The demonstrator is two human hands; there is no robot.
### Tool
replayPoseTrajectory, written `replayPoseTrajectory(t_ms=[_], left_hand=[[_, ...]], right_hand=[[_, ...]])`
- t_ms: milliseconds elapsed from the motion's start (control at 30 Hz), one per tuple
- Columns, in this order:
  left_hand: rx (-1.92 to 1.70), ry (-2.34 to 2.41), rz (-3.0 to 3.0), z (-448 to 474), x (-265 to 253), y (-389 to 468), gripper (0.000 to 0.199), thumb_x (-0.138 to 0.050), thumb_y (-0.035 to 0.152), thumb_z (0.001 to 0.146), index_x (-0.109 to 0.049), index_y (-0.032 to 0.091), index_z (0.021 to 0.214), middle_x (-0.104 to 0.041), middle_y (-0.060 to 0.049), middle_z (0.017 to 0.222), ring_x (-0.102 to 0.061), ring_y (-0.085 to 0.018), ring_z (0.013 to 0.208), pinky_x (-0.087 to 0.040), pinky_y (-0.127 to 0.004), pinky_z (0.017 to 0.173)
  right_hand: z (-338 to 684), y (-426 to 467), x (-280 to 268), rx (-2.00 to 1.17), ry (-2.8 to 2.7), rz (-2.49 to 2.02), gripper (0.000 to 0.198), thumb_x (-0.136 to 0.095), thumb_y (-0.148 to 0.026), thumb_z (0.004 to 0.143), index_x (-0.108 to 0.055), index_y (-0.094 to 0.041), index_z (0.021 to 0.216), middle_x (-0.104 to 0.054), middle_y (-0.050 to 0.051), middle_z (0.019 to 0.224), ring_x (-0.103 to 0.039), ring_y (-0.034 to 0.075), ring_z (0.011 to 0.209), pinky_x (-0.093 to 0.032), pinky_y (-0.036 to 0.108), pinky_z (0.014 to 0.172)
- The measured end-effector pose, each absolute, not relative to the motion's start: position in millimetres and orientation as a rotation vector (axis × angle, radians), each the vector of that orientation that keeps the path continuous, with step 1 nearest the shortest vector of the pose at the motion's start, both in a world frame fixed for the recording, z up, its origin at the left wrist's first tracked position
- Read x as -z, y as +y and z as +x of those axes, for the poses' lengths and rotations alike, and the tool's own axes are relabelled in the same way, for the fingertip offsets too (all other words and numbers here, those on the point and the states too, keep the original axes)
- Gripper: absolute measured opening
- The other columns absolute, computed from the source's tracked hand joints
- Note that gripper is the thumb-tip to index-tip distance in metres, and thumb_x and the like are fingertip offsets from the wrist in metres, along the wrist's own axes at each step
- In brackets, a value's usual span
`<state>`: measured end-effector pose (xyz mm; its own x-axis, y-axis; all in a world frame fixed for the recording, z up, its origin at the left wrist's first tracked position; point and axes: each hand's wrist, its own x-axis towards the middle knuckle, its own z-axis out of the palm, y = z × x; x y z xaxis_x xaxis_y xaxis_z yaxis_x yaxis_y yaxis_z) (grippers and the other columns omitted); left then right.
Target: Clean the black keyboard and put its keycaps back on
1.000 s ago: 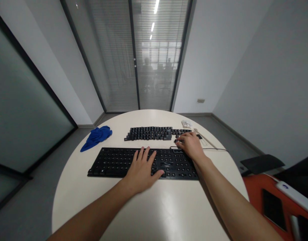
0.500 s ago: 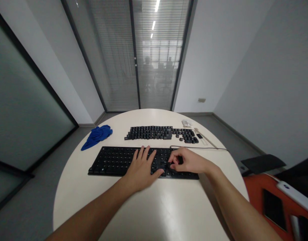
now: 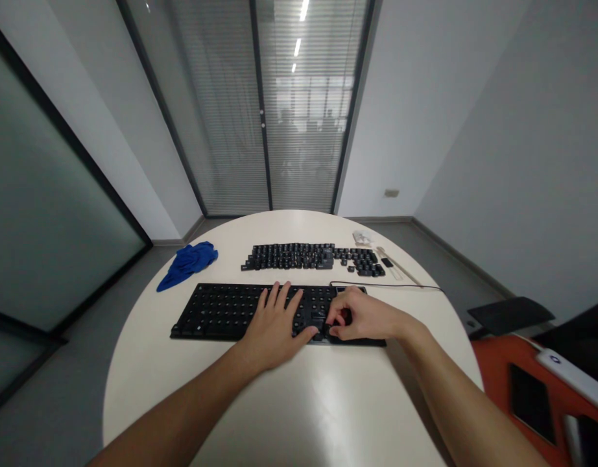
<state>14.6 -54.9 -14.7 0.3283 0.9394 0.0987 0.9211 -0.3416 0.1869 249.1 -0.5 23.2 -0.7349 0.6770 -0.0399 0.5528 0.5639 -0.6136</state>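
A black keyboard [image 3: 216, 311] lies lengthwise before me, most of its keycaps off and the small key posts showing. My left hand [image 3: 274, 324] rests flat on its middle, fingers spread, thumb toward the lower right. At the keyboard's right part, my right hand [image 3: 350, 314] is closed in a pinch on a small black keycap [image 3: 327, 329], mostly hidden by the fingertips and low against the board. Behind the keyboard, loose black keycaps [image 3: 289, 257] lie in rows, with a smaller group of keycaps [image 3: 364, 261] to their right.
A blue cloth [image 3: 189, 263] lies crumpled at the left of the round white table [image 3: 148, 383]. Back right are a clear plastic bag [image 3: 363, 238], a thin stick [image 3: 401, 266] and a cable [image 3: 401, 285]. An orange chair seat [image 3: 498, 370] beside the table bears a phone [image 3: 531, 402].
My right hand has shifted slightly toward me, its fingertips lower on the keyboard's right part. The left hand stays in place.
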Motion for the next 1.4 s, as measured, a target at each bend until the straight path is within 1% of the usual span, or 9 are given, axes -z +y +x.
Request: replayPoseTrajectory(t_ms=[133, 300, 500, 600, 833, 1067, 1267, 1400], left_hand=[[-0.290, 1.744, 2.488, 13.8, 14.7, -54.8, 0.078, -0.044, 0.068, 0.093, -0.037, 0.021, 0.154, -0.027, -0.015, 0.164, -0.020, -0.038, 0.152, -0.017, -0.059, 0.121], [-0.301, 1.743, 2.494, 12.4, 16.9, -54.4, 0.078, -0.043, 0.069, 0.093, -0.036, 0.021, 0.154, -0.027, -0.014, 0.164, -0.018, -0.039, 0.152, -0.017, -0.059, 0.121], [-0.326, 1.749, 2.497, 11.5, 19.6, -54.5, 0.078, -0.044, 0.069, 0.092, -0.036, 0.021, 0.154, -0.028, -0.014, 0.163, -0.018, -0.038, 0.152, -0.016, -0.058, 0.122], [-0.320, 1.756, 2.493, 11.2, 19.4, -54.6, 0.079, -0.044, 0.069, 0.092, -0.036, 0.021, 0.154, -0.027, -0.015, 0.164, -0.018, -0.038, 0.152, -0.016, -0.058, 0.122], [-0.335, 1.743, 2.478, 12.2, 18.3, -55.1, 0.079, -0.043, 0.069, 0.092, -0.036, 0.021, 0.154, -0.028, -0.014, 0.163, -0.018, -0.038, 0.152, -0.015, -0.057, 0.122], [-0.334, 1.748, 2.470, 13.0, 17.5, -55.3, 0.077, -0.044, 0.068, 0.093, -0.037, 0.021, 0.153, -0.028, -0.013, 0.164, -0.017, -0.038, 0.152, -0.015, -0.058, 0.122], [-0.283, 1.752, 2.447, 13.9, 9.4, -57.1, 0.076, -0.043, 0.067, 0.093, -0.040, 0.019, 0.152, -0.027, -0.014, 0.164, -0.018, -0.038, 0.152, -0.016, -0.059, 0.121], [-0.276, 1.759, 2.444, 13.9, 6.7, -56.6, 0.075, -0.044, 0.068, 0.092, -0.043, 0.019, 0.150, -0.028, -0.015, 0.163, -0.019, -0.038, 0.152, -0.018, -0.059, 0.121]], right_hand=[[247.5, -0.5, -22.6, -0.848, -2.609, -1.015, 0.008, -0.073, -0.025, 0.071, -0.075, -0.018, 0.074, -0.064, -0.003, 0.063, -0.058, 0.013, 0.062, -0.044, 0.025, 0.066], [247.0, -0.2, -21.7, -0.856, -2.621, -0.979, 0.007, -0.072, -0.025, 0.071, -0.073, -0.018, 0.073, -0.063, -0.003, 0.061, -0.057, 0.012, 0.060, -0.043, 0.024, 0.062], [247.2, 0.0, -21.1, -0.851, -2.614, -0.997, 0.009, -0.073, -0.026, 0.072, -0.074, -0.018, 0.075, -0.064, -0.002, 0.064, -0.058, 0.013, 0.063, -0.044, 0.025, 0.066], [247.7, 0.3, -20.5, -0.875, -2.604, -0.988, 0.011, -0.073, -0.027, 0.072, -0.075, -0.018, 0.078, -0.064, -0.002, 0.065, -0.058, 0.013, 0.063, -0.044, 0.024, 0.064], [246.7, -1.1, -21.2, -0.863, -2.608, -0.996, 0.009, -0.073, -0.026, 0.071, -0.074, -0.018, 0.074, -0.064, -0.002, 0.064, -0.058, 0.013, 0.063, -0.044, 0.025, 0.066], [245.1, -2.7, -23.1, -0.851, -2.636, -1.032, 0.008, -0.073, -0.026, 0.071, -0.072, -0.019, 0.072, -0.064, -0.003, 0.063, -0.058, 0.013, 0.063, -0.043, 0.028, 0.074], [242.6, -6.2, -27.3, -0.829, -2.649, -1.088, 0.011, -0.076, -0.027, 0.069, -0.069, -0.019, 0.069, -0.066, -0.004, 0.064, -0.058, 0.014, 0.066, -0.039, 0.035, 0.090], [240.7, -7.4, -27.9, -0.822, -2.653, -1.078, 0.012, -0.076, -0.027, 0.070, -0.067, -0.019, 0.068, -0.066, -0.005, 0.064, -0.058, 0.014, 0.065, -0.036, 0.037, 0.093]])
